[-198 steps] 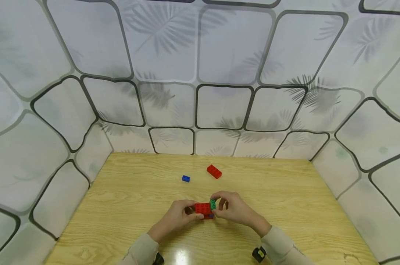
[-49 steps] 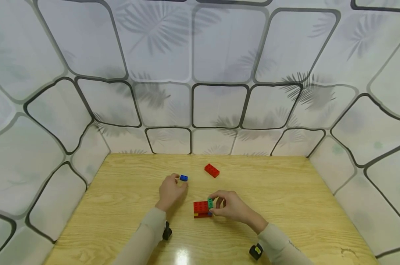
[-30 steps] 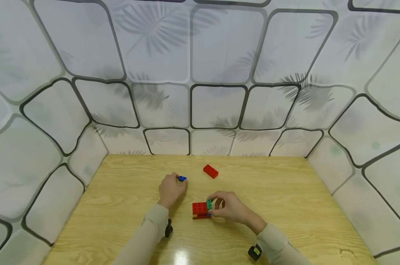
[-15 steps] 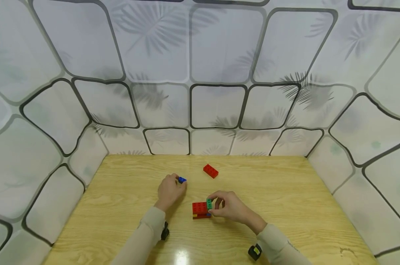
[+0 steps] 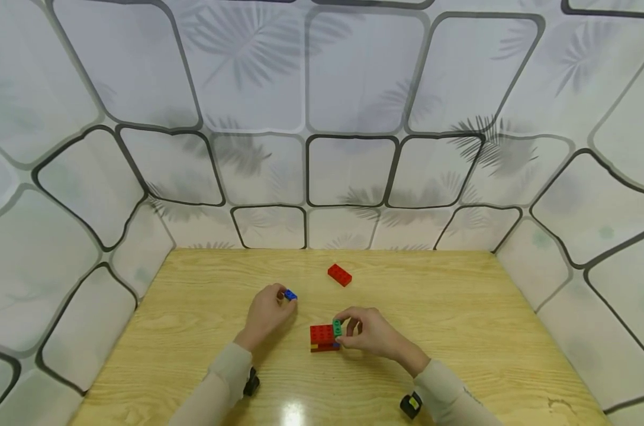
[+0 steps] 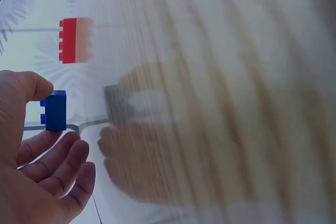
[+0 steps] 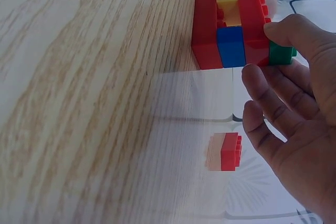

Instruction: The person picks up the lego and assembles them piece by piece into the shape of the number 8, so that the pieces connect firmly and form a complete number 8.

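Note:
Between thumb and index finger my left hand pinches a small blue toy brick, a little above the wooden table. To its right stands a brick stack. The right wrist view shows its layers: a red base brick, a yellow brick and a blue brick side by side with a gap, then an upper red brick. A green brick sits on the upper red one, at the stack's right end. My right hand pinches this green brick, its thumb overlapping the upper red brick's edge.
One loose red brick lies on the table behind the stack. Patterned fabric walls rise at the back and both sides. Dark wrist cameras hang by both sleeves.
My left hand has let go of the stack, reached out to the small blue brick, pinched it and drawn it slightly back toward me. My right hand stays on the green brick.

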Tool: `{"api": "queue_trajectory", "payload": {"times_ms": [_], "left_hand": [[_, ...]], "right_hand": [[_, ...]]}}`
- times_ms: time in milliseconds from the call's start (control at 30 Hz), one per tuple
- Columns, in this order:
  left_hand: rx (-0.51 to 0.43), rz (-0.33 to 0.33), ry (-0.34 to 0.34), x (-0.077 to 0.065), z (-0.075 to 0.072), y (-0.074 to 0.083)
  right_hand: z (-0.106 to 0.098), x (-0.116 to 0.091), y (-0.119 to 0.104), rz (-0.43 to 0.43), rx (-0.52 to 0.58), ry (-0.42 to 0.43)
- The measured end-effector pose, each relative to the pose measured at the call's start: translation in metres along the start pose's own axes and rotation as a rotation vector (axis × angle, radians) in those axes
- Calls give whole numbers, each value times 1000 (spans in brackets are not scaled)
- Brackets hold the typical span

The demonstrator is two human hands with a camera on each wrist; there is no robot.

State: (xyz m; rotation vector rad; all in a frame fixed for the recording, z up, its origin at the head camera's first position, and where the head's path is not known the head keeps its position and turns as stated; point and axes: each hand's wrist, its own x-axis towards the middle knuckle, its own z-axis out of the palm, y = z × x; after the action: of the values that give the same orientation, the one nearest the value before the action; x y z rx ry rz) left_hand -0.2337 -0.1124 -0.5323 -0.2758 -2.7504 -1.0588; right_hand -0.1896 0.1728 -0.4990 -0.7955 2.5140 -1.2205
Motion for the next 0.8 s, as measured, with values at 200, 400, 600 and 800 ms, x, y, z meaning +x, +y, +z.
{"api": "queue_trajectory", "payload": {"times_ms": [200,400,600,800], "left_hand": [[-14,21,-26,-6,-5,4],[-95,-6,-82,-10,-9,13],[-172,-11,-135,-16,-15,20],[-189,40,-180,-22,-18,26]], "right_hand": [[0,1,0,-3,-7,-5],[-2,2,0,-12,-24,-7],[-2,2,-1,-11,-27,-10],[-3,2,-1,-16,-20,-11]]}}
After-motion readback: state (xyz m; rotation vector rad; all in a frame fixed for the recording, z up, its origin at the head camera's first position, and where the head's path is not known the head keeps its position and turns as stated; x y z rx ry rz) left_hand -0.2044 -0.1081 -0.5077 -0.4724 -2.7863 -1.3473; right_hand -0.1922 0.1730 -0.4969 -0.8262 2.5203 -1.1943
